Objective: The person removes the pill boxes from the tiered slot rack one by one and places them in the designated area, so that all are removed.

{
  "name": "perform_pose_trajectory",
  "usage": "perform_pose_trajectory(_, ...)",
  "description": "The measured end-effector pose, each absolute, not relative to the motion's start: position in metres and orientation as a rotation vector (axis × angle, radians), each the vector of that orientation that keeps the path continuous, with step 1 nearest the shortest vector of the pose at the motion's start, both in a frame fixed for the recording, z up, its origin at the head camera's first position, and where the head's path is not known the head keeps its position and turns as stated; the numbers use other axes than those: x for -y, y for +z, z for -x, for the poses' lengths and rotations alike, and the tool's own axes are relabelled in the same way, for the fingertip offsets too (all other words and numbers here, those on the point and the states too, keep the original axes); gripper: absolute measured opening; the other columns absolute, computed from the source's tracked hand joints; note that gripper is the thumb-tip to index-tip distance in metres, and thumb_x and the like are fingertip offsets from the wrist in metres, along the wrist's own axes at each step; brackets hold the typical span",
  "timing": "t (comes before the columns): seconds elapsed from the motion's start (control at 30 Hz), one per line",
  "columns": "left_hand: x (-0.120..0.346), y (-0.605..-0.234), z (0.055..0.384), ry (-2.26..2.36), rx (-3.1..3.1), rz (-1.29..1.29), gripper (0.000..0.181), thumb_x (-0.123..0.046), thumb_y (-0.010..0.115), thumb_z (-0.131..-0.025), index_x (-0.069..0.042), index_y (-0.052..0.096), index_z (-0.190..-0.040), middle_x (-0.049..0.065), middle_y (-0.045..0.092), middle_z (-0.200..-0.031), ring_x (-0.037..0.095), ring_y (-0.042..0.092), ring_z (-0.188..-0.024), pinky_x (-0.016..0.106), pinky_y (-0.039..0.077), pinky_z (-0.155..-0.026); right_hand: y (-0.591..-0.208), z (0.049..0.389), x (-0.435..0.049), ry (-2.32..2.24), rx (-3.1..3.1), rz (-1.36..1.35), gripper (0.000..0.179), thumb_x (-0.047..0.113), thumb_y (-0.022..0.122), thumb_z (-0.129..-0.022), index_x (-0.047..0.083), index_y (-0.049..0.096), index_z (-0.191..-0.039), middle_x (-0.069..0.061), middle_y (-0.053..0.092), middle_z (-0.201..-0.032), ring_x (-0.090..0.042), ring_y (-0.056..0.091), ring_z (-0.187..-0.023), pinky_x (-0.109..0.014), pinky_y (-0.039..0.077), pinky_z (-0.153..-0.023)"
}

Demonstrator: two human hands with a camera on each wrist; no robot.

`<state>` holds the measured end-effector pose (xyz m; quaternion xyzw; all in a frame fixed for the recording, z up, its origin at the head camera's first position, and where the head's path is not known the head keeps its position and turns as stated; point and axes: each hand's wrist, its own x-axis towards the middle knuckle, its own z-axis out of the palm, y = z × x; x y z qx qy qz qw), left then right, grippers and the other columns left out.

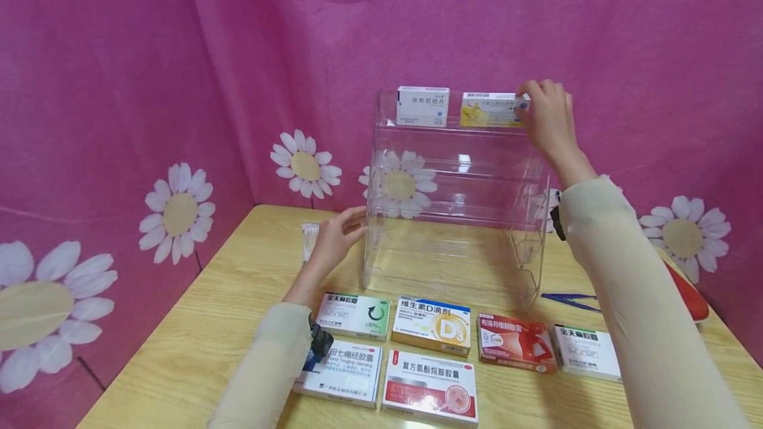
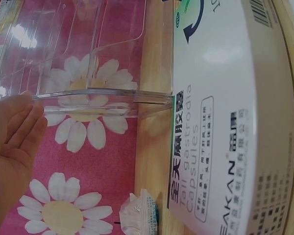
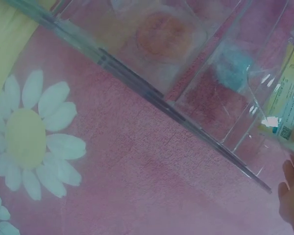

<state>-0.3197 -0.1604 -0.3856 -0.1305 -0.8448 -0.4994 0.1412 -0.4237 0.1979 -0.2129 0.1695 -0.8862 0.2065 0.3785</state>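
A clear acrylic display rack [image 1: 441,224] with stepped shelves stands on the table. On its top shelf, the right hand [image 1: 550,114] pinches the right end of a yellow-and-white medicine box [image 1: 491,110]. To the left on that same shelf stands a white medicine box [image 1: 422,106]. The left hand [image 1: 340,237] rests against the rack's left side, its fingers fairly straight, and in the left wrist view the fingertips lie right at the clear panel's edge. The right wrist view catches only part of the right hand [image 3: 293,196], below the yellow-and-white box [image 3: 289,93].
Before the rack lie several medicine boxes, among them a vitamin D box [image 1: 431,325], a red box [image 1: 516,343] and a green-and-white box [image 1: 354,315]. Blue tweezers [image 1: 569,298] and a red object [image 1: 688,293] are at the right. A packet of swabs [image 1: 310,240] lies behind the left hand.
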Motion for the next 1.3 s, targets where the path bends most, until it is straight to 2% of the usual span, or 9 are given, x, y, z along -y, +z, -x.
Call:
perform_pose_trajectory(0.3,0.161,-0.384,0.322,-1.460,2.461,0.374,0.041,-0.006,0.065,-0.093,-0.003,0.057,-0.133,0.019,0.065,-0.129,0.031,0.063,-0.121,0.037,0.055,-0.102,-0.210,0.415,-0.193,0.612,2.102,-0.499,0.017,-0.001,0.061,-0.092,-0.004,0.058,-0.108,-0.025,0.056,-0.109,-0.041,0.052,-0.106,-0.055,0.050,-0.091)
perform_pose_trajectory(0.5,0.159,-0.384,0.322,-1.457,2.458,0.397,0.042,-0.005,0.065,-0.092,-0.001,0.057,-0.133,0.020,0.065,-0.128,0.032,0.063,-0.121,0.038,0.055,-0.102,-0.211,0.402,-0.194,0.706,1.987,-0.508,0.017,-0.003,0.063,-0.090,-0.008,0.059,-0.105,-0.027,0.054,-0.106,-0.040,0.058,-0.103,-0.048,0.053,-0.092)
perform_pose_trajectory(0.6,0.160,-0.383,0.322,-1.444,2.468,0.389,0.042,-0.006,0.065,-0.092,-0.002,0.057,-0.133,0.020,0.065,-0.129,0.032,0.063,-0.121,0.039,0.055,-0.102,-0.215,0.393,-0.196,0.738,1.956,-0.496,0.018,-0.001,0.065,-0.090,-0.008,0.060,-0.106,-0.027,0.055,-0.105,-0.038,0.062,-0.099,-0.027,0.054,-0.092)
perform_pose_trajectory(0.7,0.160,-0.382,0.322,-1.444,2.466,0.382,0.042,-0.006,0.065,-0.092,-0.002,0.057,-0.133,0.020,0.065,-0.128,0.032,0.063,-0.121,0.039,0.054,-0.102,-0.222,0.382,-0.201,0.761,1.929,-0.504,0.020,0.001,0.067,-0.090,-0.008,0.062,-0.107,-0.027,0.056,-0.104,-0.034,0.064,-0.094,-0.005,0.044,-0.085)
perform_pose_trajectory(0.77,0.160,-0.381,0.323,-1.449,2.463,0.383,0.041,-0.006,0.065,-0.092,-0.002,0.057,-0.133,0.020,0.065,-0.128,0.032,0.063,-0.121,0.039,0.054,-0.103,-0.228,0.373,-0.205,0.771,1.916,-0.521,0.020,0.002,0.068,-0.089,-0.008,0.063,-0.106,-0.026,0.057,-0.102,-0.020,0.063,-0.089,0.003,0.039,-0.082)
perform_pose_trajectory(0.9,0.160,-0.382,0.324,-1.445,2.469,0.389,0.041,-0.006,0.065,-0.092,-0.002,0.057,-0.133,0.020,0.065,-0.128,0.032,0.063,-0.121,0.039,0.054,-0.103,-0.245,0.354,-0.213,0.764,1.919,-0.559,0.021,0.002,0.070,-0.087,-0.007,0.064,-0.106,-0.024,0.059,-0.099,0.012,0.051,-0.089,0.004,0.041,-0.081)
perform_pose_trajectory(0.97,0.160,-0.382,0.324,-1.439,2.479,0.388,0.042,-0.006,0.065,-0.093,-0.002,0.057,-0.133,0.020,0.065,-0.129,0.032,0.062,-0.122,0.039,0.054,-0.103,-0.255,0.344,-0.218,0.771,1.924,-0.585,0.022,-0.001,0.071,-0.085,-0.008,0.064,-0.106,-0.025,0.059,-0.098,0.021,0.046,-0.091,0.003,0.042,-0.081)
perform_pose_trajectory(1.03,0.161,-0.383,0.324,-1.436,2.484,0.386,0.042,-0.006,0.065,-0.093,-0.002,0.057,-0.134,0.020,0.064,-0.130,0.032,0.062,-0.122,0.040,0.054,-0.103,-0.264,0.335,-0.223,0.779,1.935,-0.606,0.023,-0.004,0.071,-0.083,-0.008,0.064,-0.105,-0.025,0.060,-0.098,0.023,0.047,-0.090,0.005,0.041,-0.081)
perform_pose_trajectory(1.3,0.162,-0.384,0.325,-1.453,2.480,0.369,0.042,-0.006,0.065,-0.093,-0.003,0.056,-0.134,0.019,0.064,-0.131,0.033,0.062,-0.122,0.040,0.054,-0.103,-0.297,0.296,-0.243,0.748,1.997,-0.695,0.032,-0.015,0.075,-0.073,-0.006,0.066,-0.103,-0.017,0.062,-0.095,0.019,0.048,-0.095,0.006,0.043,-0.086)
